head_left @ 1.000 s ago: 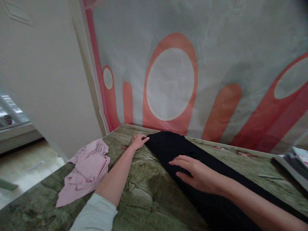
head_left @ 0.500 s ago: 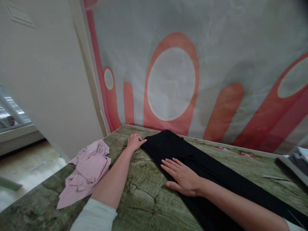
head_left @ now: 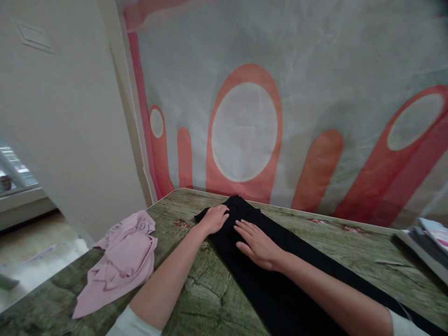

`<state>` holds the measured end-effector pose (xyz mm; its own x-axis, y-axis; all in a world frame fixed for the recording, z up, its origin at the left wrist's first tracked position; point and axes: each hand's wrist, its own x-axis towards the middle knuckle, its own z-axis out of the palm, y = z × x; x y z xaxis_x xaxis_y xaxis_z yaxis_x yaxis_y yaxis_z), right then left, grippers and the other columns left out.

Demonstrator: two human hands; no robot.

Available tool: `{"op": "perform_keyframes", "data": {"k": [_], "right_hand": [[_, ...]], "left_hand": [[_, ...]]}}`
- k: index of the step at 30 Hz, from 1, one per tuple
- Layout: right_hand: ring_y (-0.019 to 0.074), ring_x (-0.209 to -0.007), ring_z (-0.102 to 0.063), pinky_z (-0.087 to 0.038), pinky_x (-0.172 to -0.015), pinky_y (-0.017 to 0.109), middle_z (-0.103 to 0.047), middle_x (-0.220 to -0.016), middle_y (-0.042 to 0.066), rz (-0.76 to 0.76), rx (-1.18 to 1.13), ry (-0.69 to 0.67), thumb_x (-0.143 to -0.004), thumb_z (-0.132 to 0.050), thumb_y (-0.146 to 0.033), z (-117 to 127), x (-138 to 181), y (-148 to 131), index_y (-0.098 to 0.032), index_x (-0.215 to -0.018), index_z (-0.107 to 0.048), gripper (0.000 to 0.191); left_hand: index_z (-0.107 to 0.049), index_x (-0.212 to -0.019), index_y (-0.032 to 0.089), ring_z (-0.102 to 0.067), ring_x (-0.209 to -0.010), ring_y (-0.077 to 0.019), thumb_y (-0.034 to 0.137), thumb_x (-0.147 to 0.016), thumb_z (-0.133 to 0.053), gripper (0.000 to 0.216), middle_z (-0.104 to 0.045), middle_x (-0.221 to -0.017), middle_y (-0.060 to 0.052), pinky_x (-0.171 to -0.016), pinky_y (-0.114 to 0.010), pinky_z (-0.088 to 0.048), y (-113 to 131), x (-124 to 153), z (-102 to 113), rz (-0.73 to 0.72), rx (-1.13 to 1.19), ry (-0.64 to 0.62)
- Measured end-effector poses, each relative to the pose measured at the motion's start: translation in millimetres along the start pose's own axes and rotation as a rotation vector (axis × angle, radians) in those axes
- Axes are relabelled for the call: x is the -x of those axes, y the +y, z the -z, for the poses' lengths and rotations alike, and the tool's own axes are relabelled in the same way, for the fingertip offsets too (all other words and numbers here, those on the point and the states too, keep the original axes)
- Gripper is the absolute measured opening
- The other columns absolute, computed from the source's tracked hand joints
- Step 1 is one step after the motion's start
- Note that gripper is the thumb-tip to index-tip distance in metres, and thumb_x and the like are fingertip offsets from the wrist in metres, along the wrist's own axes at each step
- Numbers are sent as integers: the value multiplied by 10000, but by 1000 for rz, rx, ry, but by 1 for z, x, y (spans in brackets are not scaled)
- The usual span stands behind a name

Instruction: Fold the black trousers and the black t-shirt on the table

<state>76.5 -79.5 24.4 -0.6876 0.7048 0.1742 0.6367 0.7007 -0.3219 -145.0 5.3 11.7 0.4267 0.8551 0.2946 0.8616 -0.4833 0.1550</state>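
A long black garment [head_left: 266,275] lies stretched across the green-brown table [head_left: 206,298], its far end near the banner wall. My left hand [head_left: 214,219] rests on that far end with its fingers loosely curled on the cloth. My right hand [head_left: 255,242] lies flat on the black cloth just beside it, fingers straight and spread, palm down. The two hands are almost touching.
A crumpled pink garment [head_left: 119,261] lies near the table's left edge. A stack of folded items [head_left: 427,245] sits at the right edge. A white banner with red shapes [head_left: 280,116] hangs behind the table. Floor shows at the left.
My right hand slid along the black garment toward its far end. My left hand moved from the garment's left edge onto the cloth, close to the right hand.
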Motion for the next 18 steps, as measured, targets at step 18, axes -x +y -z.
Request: {"op": "perform_keyframes", "data": {"k": [18], "right_hand": [[241, -1348, -120, -106, -1071, 446, -181, -1478, 51, -208, 74, -70, -853, -184, -631, -8, 15, 52, -231, -1390, -276, 676]], "left_hand": [[-536, -1162, 210, -386, -1217, -244, 394, -875, -395, 369, -508, -1259, -97, -1021, -434, -218, -65, 23, -2, 449, -14, 161]]}}
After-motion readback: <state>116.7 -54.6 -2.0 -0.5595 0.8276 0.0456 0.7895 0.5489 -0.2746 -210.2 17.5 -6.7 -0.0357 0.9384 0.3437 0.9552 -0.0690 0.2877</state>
